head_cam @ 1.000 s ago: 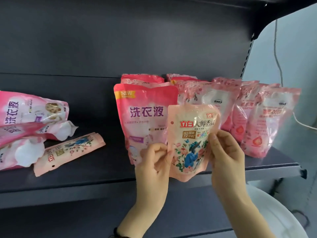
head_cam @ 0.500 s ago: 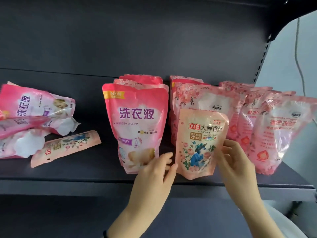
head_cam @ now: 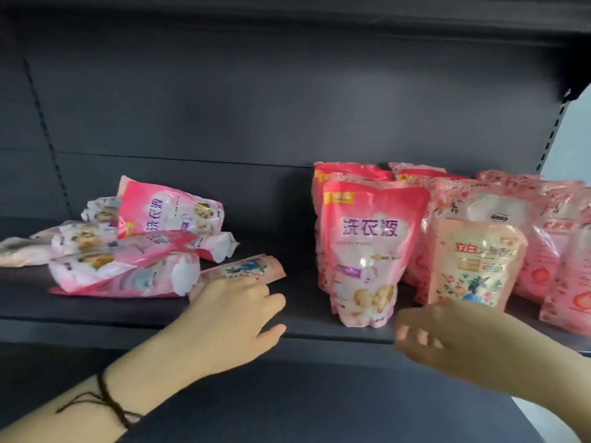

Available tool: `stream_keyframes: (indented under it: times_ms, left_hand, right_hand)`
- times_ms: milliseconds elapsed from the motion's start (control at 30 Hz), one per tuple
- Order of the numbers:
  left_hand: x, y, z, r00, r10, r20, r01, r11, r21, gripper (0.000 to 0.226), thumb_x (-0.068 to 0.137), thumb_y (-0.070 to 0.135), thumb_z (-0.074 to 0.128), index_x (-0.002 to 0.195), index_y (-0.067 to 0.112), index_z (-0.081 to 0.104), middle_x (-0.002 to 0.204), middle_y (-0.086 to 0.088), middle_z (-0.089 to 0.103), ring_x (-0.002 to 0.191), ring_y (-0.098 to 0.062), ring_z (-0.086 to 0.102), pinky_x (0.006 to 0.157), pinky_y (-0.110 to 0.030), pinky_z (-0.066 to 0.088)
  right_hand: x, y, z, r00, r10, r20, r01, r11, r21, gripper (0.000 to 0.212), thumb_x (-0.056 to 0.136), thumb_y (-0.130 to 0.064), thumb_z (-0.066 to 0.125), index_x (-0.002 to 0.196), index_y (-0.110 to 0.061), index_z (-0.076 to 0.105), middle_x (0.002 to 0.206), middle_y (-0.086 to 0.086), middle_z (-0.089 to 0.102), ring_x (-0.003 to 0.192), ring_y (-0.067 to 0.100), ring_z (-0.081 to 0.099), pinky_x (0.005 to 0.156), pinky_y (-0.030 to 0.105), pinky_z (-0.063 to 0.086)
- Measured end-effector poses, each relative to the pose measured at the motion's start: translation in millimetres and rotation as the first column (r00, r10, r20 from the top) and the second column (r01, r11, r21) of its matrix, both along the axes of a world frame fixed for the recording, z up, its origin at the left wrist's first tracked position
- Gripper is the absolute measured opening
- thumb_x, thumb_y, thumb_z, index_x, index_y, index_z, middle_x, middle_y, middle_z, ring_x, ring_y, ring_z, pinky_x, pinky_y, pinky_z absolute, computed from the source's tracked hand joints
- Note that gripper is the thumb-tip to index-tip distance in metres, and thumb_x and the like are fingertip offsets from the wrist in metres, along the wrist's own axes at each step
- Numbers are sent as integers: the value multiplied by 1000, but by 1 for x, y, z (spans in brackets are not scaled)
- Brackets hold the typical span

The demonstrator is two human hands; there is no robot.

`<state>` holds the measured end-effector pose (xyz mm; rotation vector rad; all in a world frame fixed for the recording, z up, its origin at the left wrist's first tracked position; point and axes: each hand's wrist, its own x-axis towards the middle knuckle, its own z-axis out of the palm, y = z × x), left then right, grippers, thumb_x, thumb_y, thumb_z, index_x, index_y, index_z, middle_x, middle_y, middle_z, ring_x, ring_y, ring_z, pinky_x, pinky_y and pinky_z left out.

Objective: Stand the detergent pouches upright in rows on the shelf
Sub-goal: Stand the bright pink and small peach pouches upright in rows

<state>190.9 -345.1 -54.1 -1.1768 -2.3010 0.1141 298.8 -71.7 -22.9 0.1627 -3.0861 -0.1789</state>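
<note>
A small peach floral pouch (head_cam: 473, 266) stands upright on the dark shelf (head_cam: 300, 327), in front of several upright pink pouches at the right. Left of it stands a large pink pouch (head_cam: 367, 251). A second peach floral pouch (head_cam: 246, 270) lies flat near the shelf's middle. My left hand (head_cam: 230, 318) reaches over its near end, fingers loosely bent, holding nothing that I can see. My right hand (head_cam: 447, 334) hovers blurred in front of the standing peach pouch, fingers loosely curled, apart from it.
A heap of several pink pouches (head_cam: 134, 247) lies on its side at the shelf's left. The shelf's back panel (head_cam: 287, 107) is dark grey. Bare shelf shows between the heap and the upright rows. A pale wall (head_cam: 575, 129) shows at far right.
Both hands let go of the small peach pouch, which now stands on the shelf. My left hand moved left to the flat peach pouch. The camera turned left.
</note>
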Motion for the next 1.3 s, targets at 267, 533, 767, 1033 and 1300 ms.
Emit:
stream_keyframes:
  times_ms: [267,533,767,1033,1300]
  left_hand:
    - [-67,-90,32,999,-23,22,25,992,-127,32,89,49,42,98,27,64,86,7,55,78,-17,60,60,-33,50]
    - [-140,-120,50,996,81,-33,-87,973,-213,24,86,41,47,72,22,51,59,9,39,64,-17,47,50,-25,27]
    - [-203,-115,67,983,164,-86,-182,942,-282,23,87,36,44,72,20,50,65,6,44,66,-20,50,53,-27,36]
    - [-258,-140,84,951,283,-126,-306,926,-223,19,90,40,43,87,23,53,84,4,56,83,-21,54,60,-30,39]
    - [-330,-204,89,888,457,52,-453,888,-72,36,88,53,51,112,28,62,110,6,60,108,-16,54,81,-32,41]
  right_hand:
    - [-101,-134,27,949,290,-123,-274,952,135,25,91,-44,49,107,-29,61,98,-6,67,72,12,53,53,21,39]
    - [-182,-189,53,966,256,-23,-232,908,350,31,94,-39,49,115,-19,61,105,2,66,86,21,61,69,32,51]
    - [-266,-202,69,973,204,109,-231,873,429,31,95,-33,53,116,-12,61,98,3,62,88,23,60,65,30,47]
    - [-337,-225,76,962,273,-20,-236,864,445,26,93,-25,48,109,-12,63,103,6,64,89,25,63,52,24,36]
    - [-385,-254,70,934,345,-97,-304,907,291,30,93,-32,49,118,-17,58,105,3,63,90,23,59,63,28,42]
